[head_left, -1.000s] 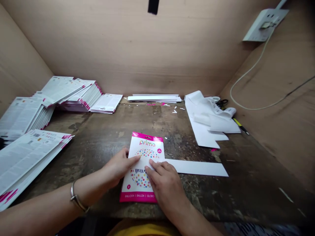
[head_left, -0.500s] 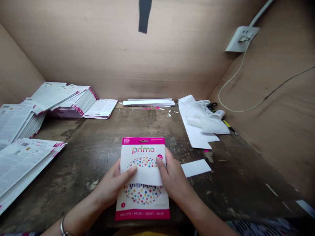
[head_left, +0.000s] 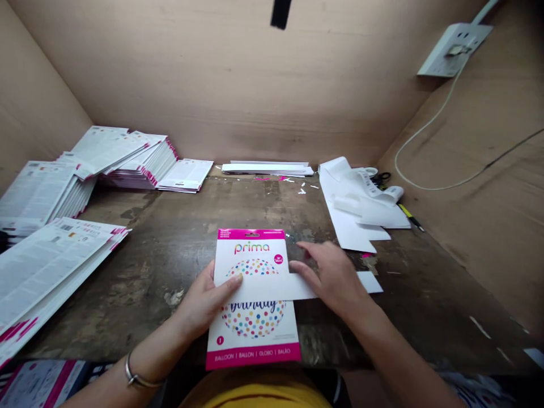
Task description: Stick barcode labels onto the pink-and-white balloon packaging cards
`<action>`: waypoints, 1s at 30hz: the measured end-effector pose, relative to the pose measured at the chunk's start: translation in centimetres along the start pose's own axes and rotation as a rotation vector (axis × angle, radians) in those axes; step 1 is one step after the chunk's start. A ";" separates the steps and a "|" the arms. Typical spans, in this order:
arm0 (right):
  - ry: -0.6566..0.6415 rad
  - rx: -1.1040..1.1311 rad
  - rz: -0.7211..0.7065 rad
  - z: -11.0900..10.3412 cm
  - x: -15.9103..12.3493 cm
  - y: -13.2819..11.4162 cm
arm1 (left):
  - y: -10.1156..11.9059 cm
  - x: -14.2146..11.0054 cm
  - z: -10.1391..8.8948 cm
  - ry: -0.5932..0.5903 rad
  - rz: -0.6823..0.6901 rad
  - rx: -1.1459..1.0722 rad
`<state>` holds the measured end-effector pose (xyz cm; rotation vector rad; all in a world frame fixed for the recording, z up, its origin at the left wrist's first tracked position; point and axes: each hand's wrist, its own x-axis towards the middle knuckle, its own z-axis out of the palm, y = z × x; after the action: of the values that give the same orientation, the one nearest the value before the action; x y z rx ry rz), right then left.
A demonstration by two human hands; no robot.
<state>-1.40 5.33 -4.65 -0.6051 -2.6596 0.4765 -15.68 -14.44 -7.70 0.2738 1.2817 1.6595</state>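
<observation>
My left hand [head_left: 210, 294] grips the left edge of a balloon packet [head_left: 255, 354] with pink bands and a dotted design, held upright above the table's near edge. The thumb lies on the front, pressing a blank white paper strip [head_left: 263, 288] that crosses the packet's middle and sticks out past its right edge. My right hand [head_left: 329, 272] is off the packet, just to its right and over the strip's outer part, with thumb and forefinger apart. A white strip end [head_left: 370, 281] shows beyond this hand; whether it is the same strip, I cannot tell.
Stacks of similar packets [head_left: 55, 255] lie along the left side and back left. White strips [head_left: 267, 169] rest by the back wall among paper scraps. Loose white sheets [head_left: 357, 209], scissors [head_left: 381, 178] and a yellow-black pen or cutter [head_left: 410, 216] lie back right, below a socket [head_left: 454, 51].
My right hand has let go of the packet's right edge and moved right, its fingers parting. The strip now sticks out past that edge. The view has shifted slightly.
</observation>
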 end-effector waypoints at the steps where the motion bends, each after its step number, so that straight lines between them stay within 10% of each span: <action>1: 0.147 -0.086 -0.057 -0.3 -0.3 -0.6 | -0.2 0.0 0.1 0.022 0.005 -0.010; 3: 0.352 -0.128 -0.197 -0.3 -1.4 -2.5 | -0.5 0.0 0.4 0.073 0.035 -0.030; 6: 0.286 -0.105 -0.400 1.7 -3.4 -6.0 | -0.7 -0.1 1.1 0.160 0.130 -0.033; 15: 0.233 -0.141 -0.148 5.8 -5.7 -6.8 | -1.3 -1.3 2.7 0.244 0.216 -0.156; 25: -0.232 1.401 0.569 2.6 -2.5 -5.1 | -1.6 -1.5 1.9 0.152 0.192 -0.221; 30: -0.478 1.683 0.630 1.2 -2.4 -4.0 | -1.4 -1.2 2.2 0.074 0.134 -0.237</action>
<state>-1.30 0.55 -4.81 -0.6656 -1.3039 2.7203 -12.84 -14.16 -7.53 0.1584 1.1269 1.9322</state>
